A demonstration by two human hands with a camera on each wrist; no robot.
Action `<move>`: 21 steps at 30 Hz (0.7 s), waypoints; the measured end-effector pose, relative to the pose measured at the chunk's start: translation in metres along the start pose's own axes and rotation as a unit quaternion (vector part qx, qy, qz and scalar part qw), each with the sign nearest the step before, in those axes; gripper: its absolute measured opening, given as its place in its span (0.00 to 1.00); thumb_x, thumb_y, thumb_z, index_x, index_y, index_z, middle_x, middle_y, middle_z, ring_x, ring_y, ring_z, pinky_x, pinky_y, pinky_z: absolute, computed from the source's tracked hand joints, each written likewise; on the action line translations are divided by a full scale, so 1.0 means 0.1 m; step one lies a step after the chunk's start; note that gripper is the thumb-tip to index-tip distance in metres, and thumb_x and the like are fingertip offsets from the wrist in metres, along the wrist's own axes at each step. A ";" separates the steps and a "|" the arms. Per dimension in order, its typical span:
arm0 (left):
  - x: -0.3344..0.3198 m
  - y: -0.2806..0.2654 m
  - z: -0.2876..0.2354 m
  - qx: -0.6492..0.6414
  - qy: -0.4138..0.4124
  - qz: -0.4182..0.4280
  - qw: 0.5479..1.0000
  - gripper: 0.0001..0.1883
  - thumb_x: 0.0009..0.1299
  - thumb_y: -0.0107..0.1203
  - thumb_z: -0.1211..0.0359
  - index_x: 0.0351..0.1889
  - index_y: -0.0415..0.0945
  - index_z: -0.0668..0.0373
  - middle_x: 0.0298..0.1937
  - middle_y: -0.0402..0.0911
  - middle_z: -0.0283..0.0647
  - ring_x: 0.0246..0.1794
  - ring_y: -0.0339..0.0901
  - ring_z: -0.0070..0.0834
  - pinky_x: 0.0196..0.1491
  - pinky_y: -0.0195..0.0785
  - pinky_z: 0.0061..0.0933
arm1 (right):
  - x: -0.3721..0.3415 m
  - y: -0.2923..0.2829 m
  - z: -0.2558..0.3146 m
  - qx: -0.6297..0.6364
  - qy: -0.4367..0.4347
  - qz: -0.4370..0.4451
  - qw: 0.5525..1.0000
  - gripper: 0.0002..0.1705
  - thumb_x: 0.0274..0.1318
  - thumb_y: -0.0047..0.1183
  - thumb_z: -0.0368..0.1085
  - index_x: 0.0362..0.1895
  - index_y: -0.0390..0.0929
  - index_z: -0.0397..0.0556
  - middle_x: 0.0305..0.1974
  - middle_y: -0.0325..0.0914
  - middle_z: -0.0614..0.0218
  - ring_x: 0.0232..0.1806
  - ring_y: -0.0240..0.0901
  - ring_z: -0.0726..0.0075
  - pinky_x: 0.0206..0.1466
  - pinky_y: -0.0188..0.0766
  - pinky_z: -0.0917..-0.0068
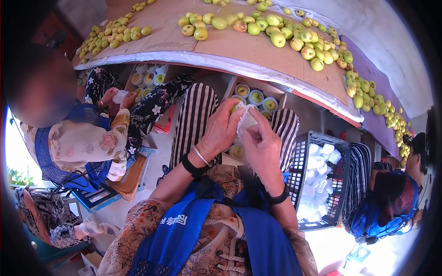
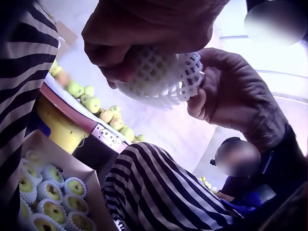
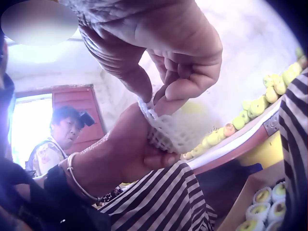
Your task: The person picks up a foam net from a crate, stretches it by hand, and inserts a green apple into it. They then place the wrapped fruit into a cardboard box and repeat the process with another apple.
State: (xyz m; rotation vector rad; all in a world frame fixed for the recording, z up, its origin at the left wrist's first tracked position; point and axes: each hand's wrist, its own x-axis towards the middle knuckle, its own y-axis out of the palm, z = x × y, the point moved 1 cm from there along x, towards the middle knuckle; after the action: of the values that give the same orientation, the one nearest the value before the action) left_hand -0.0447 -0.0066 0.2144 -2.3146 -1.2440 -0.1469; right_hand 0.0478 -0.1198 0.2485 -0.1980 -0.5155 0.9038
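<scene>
My left hand [image 1: 218,129] grips a greenish-yellow apple wrapped in a white foam net [image 2: 154,79], held up over the lap. In the left wrist view the net's lattice lies over the fruit, and its loose edge sticks out on the right. My right hand [image 1: 264,145] pinches that edge between thumb and fingers, as the right wrist view shows. Below the hands, between the striped knees, stands a carton [image 2: 72,161] with rows of apples [image 2: 50,209] in foam nets.
A black crate [image 1: 300,158] full of white foam nets [image 1: 317,179] stands right of the knees. Loose apples [image 1: 276,37] line the cardboard-covered table [image 1: 156,48] in front. One person [image 1: 69,142] sits at left with hands on a white net; another [image 1: 391,198] sits at right.
</scene>
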 end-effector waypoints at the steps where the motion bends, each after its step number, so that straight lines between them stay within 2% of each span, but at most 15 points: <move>1: 0.00 0.00 0.03 -0.034 0.006 0.015 0.999 0.23 0.77 0.43 0.52 0.53 0.69 0.64 0.44 0.77 0.56 0.44 0.76 0.55 0.46 0.69 0.45 | 0.02 -0.01 0.00 -0.014 0.001 0.003 1.000 0.27 0.51 0.61 0.28 0.58 0.74 0.42 0.25 0.79 0.59 0.24 0.78 0.68 0.31 0.75 0.72; 3: -0.01 0.00 0.09 -0.101 0.017 0.044 0.994 0.26 0.78 0.39 0.49 0.54 0.68 0.64 0.43 0.76 0.56 0.44 0.76 0.55 0.47 0.69 0.44 | 0.04 -0.02 -0.01 -0.042 0.003 0.009 0.999 0.28 0.50 0.62 0.29 0.58 0.74 0.43 0.23 0.78 0.60 0.22 0.77 0.68 0.30 0.74 0.71; 6: 0.00 -0.04 0.11 -0.092 0.046 0.086 0.991 0.35 0.78 0.34 0.42 0.58 0.66 0.68 0.45 0.76 0.46 0.46 0.75 0.31 0.48 0.68 0.32 | 0.06 -0.04 0.03 -0.067 0.022 0.008 0.997 0.28 0.49 0.62 0.30 0.58 0.74 0.43 0.22 0.77 0.60 0.21 0.75 0.67 0.29 0.74 0.71; 9: 0.01 -0.03 0.01 -0.074 0.025 0.110 0.991 0.31 0.78 0.37 0.44 0.57 0.66 0.66 0.44 0.77 0.43 0.45 0.75 0.28 0.48 0.68 0.29 | 0.08 -0.03 0.05 -0.063 0.021 0.023 0.998 0.28 0.50 0.61 0.30 0.58 0.74 0.43 0.21 0.75 0.63 0.20 0.74 0.71 0.28 0.73 0.73; 12: 0.03 0.00 0.04 -0.230 -0.077 0.118 0.963 0.27 0.78 0.40 0.48 0.56 0.67 0.64 0.44 0.77 0.40 0.45 0.75 0.23 0.48 0.69 0.25 | 0.08 -0.01 -0.07 0.141 0.093 0.018 0.985 0.26 0.53 0.58 0.29 0.58 0.73 0.40 0.21 0.74 0.67 0.21 0.72 0.77 0.27 0.70 0.75; 15: 0.02 0.01 0.07 -0.373 -0.120 0.118 0.912 0.21 0.78 0.42 0.54 0.56 0.68 0.62 0.49 0.78 0.37 0.46 0.76 0.21 0.49 0.70 0.24 | 0.13 -0.16 0.06 0.241 0.174 0.015 0.955 0.23 0.57 0.56 0.30 0.58 0.73 0.38 0.21 0.74 0.70 0.22 0.69 0.81 0.26 0.68 0.77; 18: 0.03 0.03 0.14 -0.457 -0.133 0.130 0.870 0.22 0.79 0.41 0.54 0.58 0.68 0.63 0.49 0.78 0.38 0.47 0.77 0.21 0.50 0.71 0.24 | 0.13 -0.18 -0.07 0.125 0.163 -0.038 0.978 0.21 0.59 0.56 0.31 0.56 0.74 0.36 0.21 0.74 0.71 0.22 0.68 0.82 0.26 0.66 0.79; 19: 0.03 0.03 0.11 -0.479 -0.147 0.122 0.857 0.22 0.79 0.41 0.55 0.58 0.69 0.63 0.49 0.78 0.39 0.47 0.77 0.21 0.50 0.71 0.24 | 0.12 -0.19 -0.12 0.077 0.136 -0.051 0.986 0.18 0.59 0.58 0.32 0.52 0.76 0.37 0.21 0.74 0.71 0.22 0.67 0.82 0.26 0.66 0.78; 21: 0.01 0.02 0.04 -0.521 -0.178 0.105 0.828 0.22 0.79 0.41 0.55 0.59 0.69 0.63 0.49 0.79 0.39 0.47 0.78 0.22 0.51 0.72 0.25 | 0.10 -0.19 -0.20 0.058 0.127 -0.051 0.989 0.15 0.59 0.58 0.32 0.49 0.78 0.38 0.22 0.75 0.70 0.23 0.67 0.82 0.27 0.67 0.78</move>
State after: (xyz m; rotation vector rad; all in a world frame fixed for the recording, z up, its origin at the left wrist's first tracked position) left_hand -0.0430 -0.0047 0.2108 -3.5477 -1.2159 -0.4171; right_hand 0.0765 -0.1225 0.2423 -0.1760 -0.2345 0.7917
